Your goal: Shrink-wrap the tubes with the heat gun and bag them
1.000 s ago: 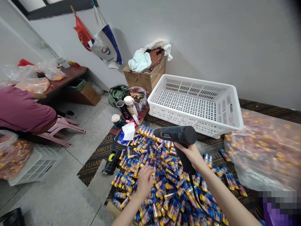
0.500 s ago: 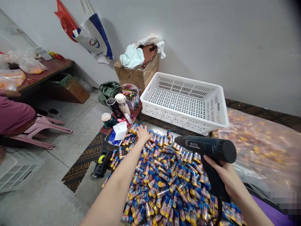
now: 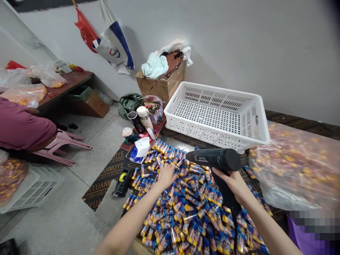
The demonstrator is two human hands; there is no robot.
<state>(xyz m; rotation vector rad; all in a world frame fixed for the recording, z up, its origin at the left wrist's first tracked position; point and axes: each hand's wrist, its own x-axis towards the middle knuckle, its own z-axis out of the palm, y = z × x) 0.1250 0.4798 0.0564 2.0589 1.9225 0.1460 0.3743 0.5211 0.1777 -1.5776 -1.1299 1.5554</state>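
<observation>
A broad heap of small cylindrical tubes [image 3: 186, 216], blue at one end and yellow at the other, covers the board before me. Resting on its far left part is my left hand [image 3: 166, 175], palm down with fingers spread over several tubes. My right hand [image 3: 236, 184] is wrapped round the handle of a black heat gun [image 3: 212, 158]. The gun is above the right side of the heap, its nozzle pointing left, past my left hand. A cord hangs from the handle's base. Several tubes lie side by side in a row along the far edge.
A white perforated crate [image 3: 216, 140] stands behind the heap. To the right lies a clear plastic bag [image 3: 294, 166] of orange-yellow pieces. On the left are a tape dispenser [image 3: 123, 182], tissues [image 3: 142, 146] and a white bottle [image 3: 145, 117]. A person [image 3: 23, 120] sits on a pink stool.
My left hand has drawn back toward me from the heap's far edge, uncovering tubes there. The heat gun has shifted left in my right hand. The whole view has turned slightly left.
</observation>
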